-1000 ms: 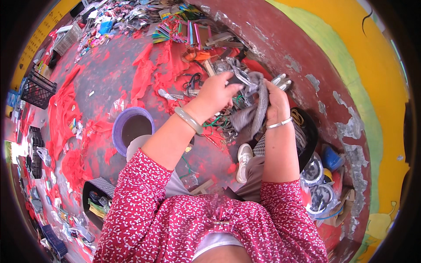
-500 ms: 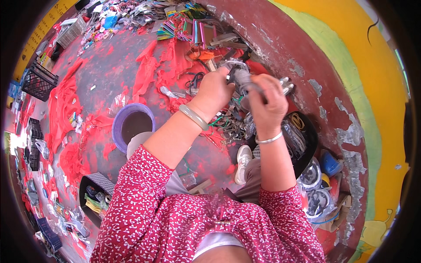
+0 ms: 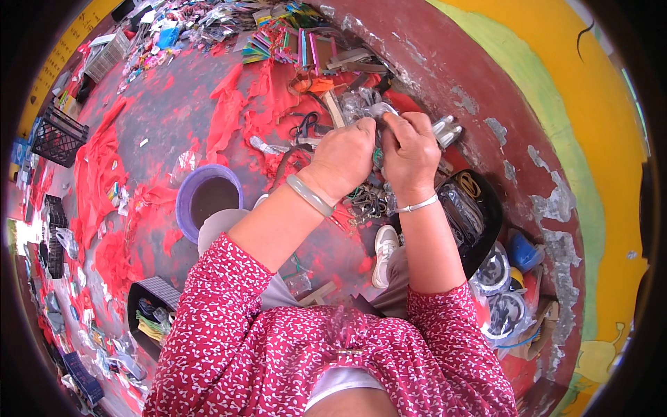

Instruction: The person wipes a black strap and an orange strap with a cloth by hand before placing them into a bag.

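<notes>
My left hand (image 3: 342,154) and my right hand (image 3: 411,151) meet in front of me, thumbs and forefingers pinched close together. Both are closed, and the backs of the hands mostly hide what they grip. Just beyond the fingertips shows crumpled clear plastic (image 3: 356,103). A dark brown strap (image 3: 286,161) curves out from under my left hand; I cannot tell if it is held. Below the hands lies a tangle of small metal pieces and cords (image 3: 370,203). To the right of my right hand are silvery, rod-shaped things (image 3: 447,131).
A purple bucket (image 3: 182,208) of murky liquid stands left. Beside my right leg sits a black tub (image 3: 495,215) with plastic-wrapped goods; another black bin (image 3: 139,333) is lower left. Red sheeting (image 3: 104,167), crates and heaped goods cover the floor. A peeling wall (image 3: 500,104) runs along the right.
My right hand has come down and left, close against my left hand. The dark band seen in its fingers is now hidden. A brown strap has appeared beside my left hand.
</notes>
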Motion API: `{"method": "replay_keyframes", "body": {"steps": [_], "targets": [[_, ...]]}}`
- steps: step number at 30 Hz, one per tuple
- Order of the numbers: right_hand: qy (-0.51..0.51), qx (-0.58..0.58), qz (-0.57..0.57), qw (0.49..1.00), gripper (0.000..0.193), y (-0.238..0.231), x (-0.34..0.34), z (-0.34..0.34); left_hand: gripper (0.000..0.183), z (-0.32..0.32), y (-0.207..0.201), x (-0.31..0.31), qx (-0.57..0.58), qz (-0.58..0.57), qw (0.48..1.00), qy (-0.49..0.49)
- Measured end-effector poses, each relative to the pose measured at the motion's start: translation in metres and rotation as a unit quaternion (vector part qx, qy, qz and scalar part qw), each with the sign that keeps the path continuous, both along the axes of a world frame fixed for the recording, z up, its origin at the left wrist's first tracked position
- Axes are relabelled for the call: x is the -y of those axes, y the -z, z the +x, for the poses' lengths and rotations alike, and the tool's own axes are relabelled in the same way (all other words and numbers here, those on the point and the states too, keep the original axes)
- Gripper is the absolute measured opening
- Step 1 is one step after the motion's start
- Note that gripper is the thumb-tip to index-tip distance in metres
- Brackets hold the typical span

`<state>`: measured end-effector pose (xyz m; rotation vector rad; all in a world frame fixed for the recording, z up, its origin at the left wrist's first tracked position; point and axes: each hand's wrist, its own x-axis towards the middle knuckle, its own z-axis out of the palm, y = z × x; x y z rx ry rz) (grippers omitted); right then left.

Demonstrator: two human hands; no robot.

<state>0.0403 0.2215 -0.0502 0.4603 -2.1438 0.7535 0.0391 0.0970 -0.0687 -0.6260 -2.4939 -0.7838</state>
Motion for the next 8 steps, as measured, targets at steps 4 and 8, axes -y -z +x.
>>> {"method": "replay_keyframes", "body": {"steps": [4,8], "targets": [[-0.061,0.116,-0.089,0.987,0.018,0.001,0.011,0.006,0.008,-0.001,-0.002,0.004,0.033,-0.022,0.999,-0.035],[-0.239,0.288,-0.262,0.889,0.019,0.004,-0.009,-0.004,0.013,-0.008,-0.002,0.01,-0.007,-0.001,0.999,-0.051]]}}
